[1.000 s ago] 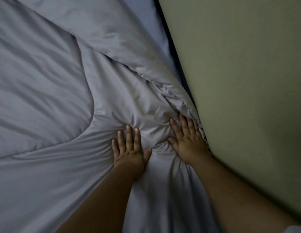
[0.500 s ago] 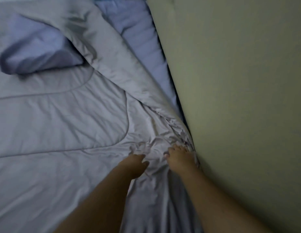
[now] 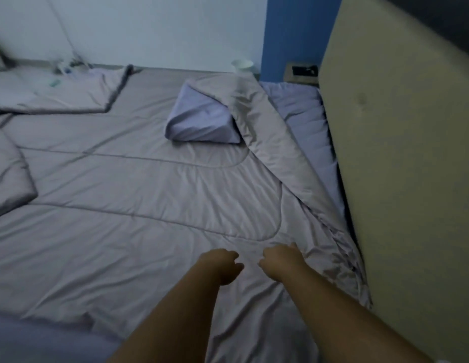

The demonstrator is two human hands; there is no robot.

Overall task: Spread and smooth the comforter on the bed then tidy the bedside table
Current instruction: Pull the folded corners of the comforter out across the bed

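Observation:
The grey quilted comforter lies spread over the bed, with its right edge folded back and bunched along the headboard. A lavender pillow-like bundle rests under the folded-back far corner. My left hand hovers low over the comforter with its fingers curled and nothing visible in them. Just to its right, my right hand has its fingers curled into a crease of the comforter near the bunched edge. The bedside table is small and far off, past the bed's far right corner.
A beige padded headboard rises along the right. Lavender sheet shows beside it. A white cup stands near the blue wall strip. A second folded blanket lies at the left, with cables and small items at the far left.
My view has lifted from the crumpled edge to the whole bed. Both hands went from flat on the fabric to curled, and drew back from the headboard; the comforter there lies flatter.

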